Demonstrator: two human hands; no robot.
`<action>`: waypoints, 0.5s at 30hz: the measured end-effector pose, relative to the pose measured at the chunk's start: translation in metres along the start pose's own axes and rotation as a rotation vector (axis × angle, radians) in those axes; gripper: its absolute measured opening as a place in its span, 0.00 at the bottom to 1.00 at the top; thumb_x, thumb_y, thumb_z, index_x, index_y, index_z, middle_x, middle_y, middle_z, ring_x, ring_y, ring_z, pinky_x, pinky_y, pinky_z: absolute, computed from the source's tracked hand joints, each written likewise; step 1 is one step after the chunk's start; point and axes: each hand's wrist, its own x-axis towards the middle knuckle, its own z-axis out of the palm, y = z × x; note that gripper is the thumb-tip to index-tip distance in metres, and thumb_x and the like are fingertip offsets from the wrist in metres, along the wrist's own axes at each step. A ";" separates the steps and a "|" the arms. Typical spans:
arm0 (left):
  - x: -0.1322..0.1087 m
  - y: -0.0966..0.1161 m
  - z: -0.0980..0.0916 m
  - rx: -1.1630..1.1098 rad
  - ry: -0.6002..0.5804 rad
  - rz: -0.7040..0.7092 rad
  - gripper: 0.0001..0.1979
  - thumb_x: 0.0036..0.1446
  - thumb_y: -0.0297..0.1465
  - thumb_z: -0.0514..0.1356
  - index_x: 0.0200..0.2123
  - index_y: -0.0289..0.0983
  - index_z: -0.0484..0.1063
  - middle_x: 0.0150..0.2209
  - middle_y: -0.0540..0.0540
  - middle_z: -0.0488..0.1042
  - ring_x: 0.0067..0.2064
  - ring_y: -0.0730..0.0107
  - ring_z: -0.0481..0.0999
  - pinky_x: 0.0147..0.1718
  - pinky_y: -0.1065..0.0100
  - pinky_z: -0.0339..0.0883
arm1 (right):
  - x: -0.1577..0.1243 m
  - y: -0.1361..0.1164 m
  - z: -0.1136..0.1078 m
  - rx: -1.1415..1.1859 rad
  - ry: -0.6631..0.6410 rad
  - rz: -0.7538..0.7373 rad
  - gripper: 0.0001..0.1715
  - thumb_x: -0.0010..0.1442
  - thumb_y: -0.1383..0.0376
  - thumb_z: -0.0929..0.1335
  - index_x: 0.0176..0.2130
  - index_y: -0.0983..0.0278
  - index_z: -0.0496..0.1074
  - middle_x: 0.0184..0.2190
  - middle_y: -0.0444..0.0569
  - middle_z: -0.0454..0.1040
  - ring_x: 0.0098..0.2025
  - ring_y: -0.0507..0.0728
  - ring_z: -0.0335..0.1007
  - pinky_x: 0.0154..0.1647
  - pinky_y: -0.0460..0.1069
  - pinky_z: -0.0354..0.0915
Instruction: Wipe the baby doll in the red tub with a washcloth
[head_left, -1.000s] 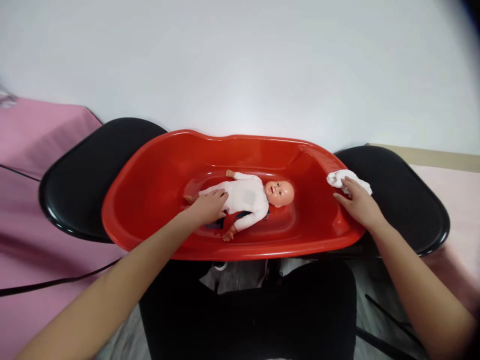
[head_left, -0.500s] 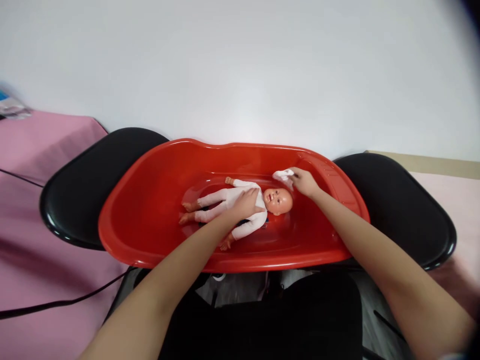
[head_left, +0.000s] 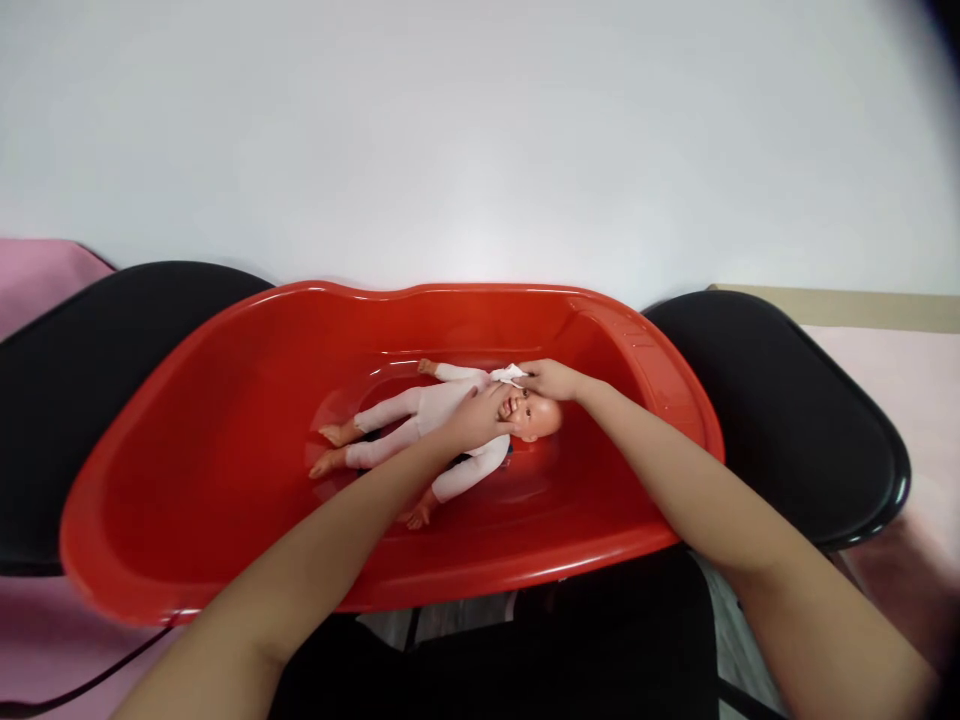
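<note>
A baby doll [head_left: 455,402] in white clothes lies on its back in a red baby bathtub [head_left: 225,430], its head to the right. My left hand [head_left: 477,416] lies over the doll's upper chest, with fingers and thumb around its chin and neck. Pinched in my right hand [head_left: 553,379] is a small white cloth [head_left: 509,375]. The cloth touches the far side of the doll's face, by the cheek. Part of the doll's chest and neck is hidden under my left hand.
Black chair seats hold the tub, one at the left [head_left: 97,380] and one at the right [head_left: 780,420]. A white wall [head_left: 480,140] stands behind it. Pink cloth [head_left: 45,280] covers a surface at the left, and a dark cord [head_left: 112,677] runs at the lower left.
My right hand has brought the white cloth left, from beyond the doll's head to its face. My left hand has slid from the chest up to the chin. The view has shifted.
</note>
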 end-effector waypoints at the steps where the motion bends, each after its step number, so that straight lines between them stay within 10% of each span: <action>1: 0.000 -0.003 0.001 -0.013 0.000 0.002 0.28 0.66 0.35 0.69 0.66 0.42 0.68 0.70 0.39 0.73 0.71 0.43 0.70 0.72 0.46 0.62 | -0.001 0.000 -0.004 -0.006 -0.017 0.032 0.17 0.76 0.57 0.67 0.51 0.63 0.83 0.50 0.51 0.86 0.48 0.59 0.80 0.51 0.48 0.71; 7: -0.002 -0.010 0.007 -0.056 0.044 0.003 0.35 0.61 0.37 0.72 0.69 0.48 0.65 0.72 0.42 0.71 0.72 0.41 0.68 0.74 0.43 0.60 | -0.007 0.008 -0.023 -0.100 -0.006 0.209 0.20 0.76 0.52 0.68 0.50 0.62 0.85 0.51 0.55 0.86 0.48 0.63 0.80 0.50 0.50 0.70; 15: -0.007 -0.001 0.001 -0.044 0.053 0.017 0.31 0.66 0.33 0.67 0.69 0.42 0.64 0.75 0.38 0.66 0.77 0.43 0.61 0.76 0.43 0.55 | -0.014 -0.011 -0.017 0.167 -0.069 -0.054 0.28 0.72 0.46 0.68 0.53 0.63 0.83 0.51 0.52 0.85 0.50 0.61 0.79 0.54 0.50 0.70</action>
